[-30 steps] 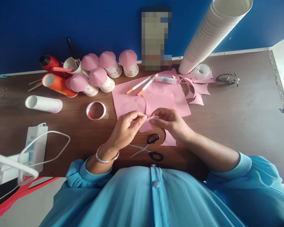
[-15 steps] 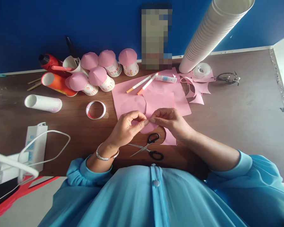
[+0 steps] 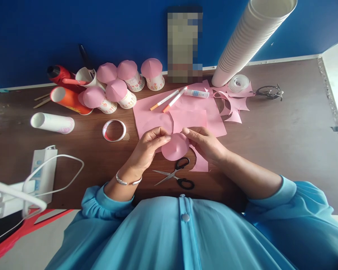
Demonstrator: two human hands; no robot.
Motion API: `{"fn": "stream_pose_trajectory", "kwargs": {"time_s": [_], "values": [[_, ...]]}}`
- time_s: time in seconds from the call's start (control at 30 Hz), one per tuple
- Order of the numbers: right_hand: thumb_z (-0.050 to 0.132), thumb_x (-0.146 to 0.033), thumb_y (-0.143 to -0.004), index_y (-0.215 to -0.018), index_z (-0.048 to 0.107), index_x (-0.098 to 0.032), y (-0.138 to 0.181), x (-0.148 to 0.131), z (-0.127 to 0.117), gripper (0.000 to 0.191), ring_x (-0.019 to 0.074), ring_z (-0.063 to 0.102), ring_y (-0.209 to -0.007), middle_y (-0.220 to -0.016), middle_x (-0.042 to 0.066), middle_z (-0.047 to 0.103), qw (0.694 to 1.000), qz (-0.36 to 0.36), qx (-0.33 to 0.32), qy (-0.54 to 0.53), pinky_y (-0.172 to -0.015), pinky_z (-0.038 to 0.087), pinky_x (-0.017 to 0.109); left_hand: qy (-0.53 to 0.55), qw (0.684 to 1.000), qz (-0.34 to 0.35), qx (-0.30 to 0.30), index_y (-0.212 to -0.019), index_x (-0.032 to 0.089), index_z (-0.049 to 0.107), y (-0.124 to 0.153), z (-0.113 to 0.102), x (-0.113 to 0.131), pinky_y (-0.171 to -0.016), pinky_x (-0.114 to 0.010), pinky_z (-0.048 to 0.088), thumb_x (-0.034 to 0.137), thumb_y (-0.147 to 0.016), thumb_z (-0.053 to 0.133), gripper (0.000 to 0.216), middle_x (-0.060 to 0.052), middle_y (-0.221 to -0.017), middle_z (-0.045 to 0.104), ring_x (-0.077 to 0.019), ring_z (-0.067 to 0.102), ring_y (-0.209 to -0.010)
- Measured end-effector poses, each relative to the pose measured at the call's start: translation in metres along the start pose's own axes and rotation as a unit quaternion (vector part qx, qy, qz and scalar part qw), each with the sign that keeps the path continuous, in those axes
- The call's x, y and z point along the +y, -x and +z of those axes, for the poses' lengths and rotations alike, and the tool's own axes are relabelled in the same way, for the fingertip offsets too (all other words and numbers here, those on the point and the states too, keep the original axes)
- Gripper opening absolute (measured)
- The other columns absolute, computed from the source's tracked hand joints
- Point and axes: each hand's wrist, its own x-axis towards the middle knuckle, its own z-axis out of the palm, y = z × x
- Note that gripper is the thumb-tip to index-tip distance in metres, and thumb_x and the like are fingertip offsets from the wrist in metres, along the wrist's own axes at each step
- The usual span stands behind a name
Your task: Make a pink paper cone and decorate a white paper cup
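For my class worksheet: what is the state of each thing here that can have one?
Disc: creased, held by left hand and right hand
Scissors: open
Cup stack: nested
Decorated cups: topped with pink cones
Scraps: cut
Power strip: plugs inserted
Tape: lying flat
Markers: lying on pink sheet

Plain pink is being shown right across the paper cone, and that same pink is being echoed by the creased caps, the large sheet and the curved offcut! On a white paper cup, red flower drawings are being displayed. White barrels with orange-toned ends are being seen on the markers; a blue-patterned label is being carried on the white tube. Black is being set against silver on the scissors, red against white on the tape roll. Sky blue is being worn in the shirt, silver in the bangle, while deep blue on the wall is being met by brown wood grain on the tabletop.
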Motion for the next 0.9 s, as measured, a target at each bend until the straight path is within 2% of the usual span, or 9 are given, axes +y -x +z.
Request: {"fn": "stream_pose_trajectory", "kwargs": {"time_s": [0.07,0.23,0.33,0.47,0.57,0.67,0.77,0.9], "values": [[0.082,-0.058,-0.083,-0.066,0.058,-0.017,-0.0009,-0.0002,0.0001,0.05,0.0109,0.042,-0.064,-0.066,-0.004,0.049,1.0,-0.003,-0.003,0.002,-0.061,0.034,0.027,-0.005,1.0,0.001,0.004,-0.076,0.018,0.06,-0.0004,0.0009,0.0001,-0.062,-0.024,0.036,0.039,-0.079,0.081,0.03,0.003,-0.071,0.05,-0.0103,0.043,-0.066],[0.089,-0.049,-0.076,-0.076,0.07,-0.014,-0.0019,-0.0014,0.0021,0.04,0.0098,0.045,-0.06,-0.064,-0.003,0.057,0.999,0.033,-0.004,0.026,-0.057,0.03,0.026,-0.041,0.999,0.012,-0.015,-0.076,0.018,0.06,-0.0008,0.0015,-0.0016,-0.062,-0.025,0.034,0.041,-0.082,0.079,0.03,0.003,-0.071,0.049,-0.011,0.042,-0.066],[0.091,-0.047,-0.072,-0.07,0.069,-0.014,-0.0019,-0.0014,0.0034,0.04,0.0091,0.045,-0.056,-0.06,-0.004,0.056,0.999,0.035,-0.001,0.016,-0.054,0.028,0.026,-0.049,0.998,0.018,-0.019,-0.075,0.018,0.058,-0.0016,0.0015,-0.0036,-0.063,-0.025,0.035,0.041,-0.084,0.078,0.031,0.003,-0.071,0.048,-0.0113,0.042,-0.067],[0.088,-0.047,-0.078,-0.072,0.069,-0.014,-0.0009,-0.0005,0.0023,0.038,0.0098,0.046,-0.056,-0.061,-0.003,0.058,0.999,0.031,-0.008,0.004,-0.053,0.029,0.027,-0.037,0.999,0.018,-0.025,-0.077,0.018,0.06,-0.003,0.0013,-0.0054,-0.064,-0.025,0.035,0.04,-0.084,0.077,0.029,0.003,-0.073,0.049,-0.0113,0.042,-0.069],[0.085,-0.048,-0.082,-0.065,0.062,-0.015,0.0002,-0.0002,0.0013,0.043,0.0087,0.041,-0.057,-0.06,-0.005,0.051,1.0,0.019,-0.021,-0.001,-0.055,0.029,0.027,-0.022,0.999,0.02,-0.01,-0.076,0.018,0.059,-0.0031,0.0019,-0.005,-0.062,-0.025,0.033,0.04,-0.083,0.078,0.03,0.003,-0.072,0.048,-0.0109,0.04,-0.067],[0.094,-0.044,-0.071,-0.07,0.063,-0.015,0.0002,-0.0009,0.0022,0.042,0.0092,0.044,-0.062,-0.065,-0.005,0.055,1.0,0.017,-0.022,-0.012,-0.058,0.033,0.025,-0.023,0.999,0.041,0.022,-0.075,0.019,0.056,-0.0016,0.0032,-0.0036,-0.062,-0.025,0.034,0.04,-0.082,0.079,0.032,0.003,-0.072,0.046,-0.011,0.039,-0.067],[0.1,-0.036,-0.06,-0.08,0.07,-0.014,-0.0007,-0.0012,0.0034,0.042,0.0107,0.052,-0.067,-0.073,-0.003,0.063,0.999,0.029,-0.033,-0.024,-0.06,0.038,0.024,-0.041,0.997,0.058,0.025,-0.074,0.02,0.055,0.0008,0.0042,-0.0021,-0.061,-0.026,0.032,0.041,-0.084,0.078,0.033,0.003,-0.071,0.044,-0.0115,0.037,-0.067],[0.098,-0.037,-0.061,-0.078,0.071,-0.013,-0.0013,0.0001,0.0026,0.04,0.0107,0.054,-0.063,-0.068,-0.003,0.064,0.997,0.053,-0.053,0.007,-0.058,0.04,0.024,-0.087,0.994,0.071,0.006,-0.074,0.02,0.055,0.0032,0.0052,-0.0001,-0.062,-0.027,0.033,0.041,-0.085,0.075,0.031,0.003,-0.071,0.046,-0.0123,0.039,-0.067]]}}
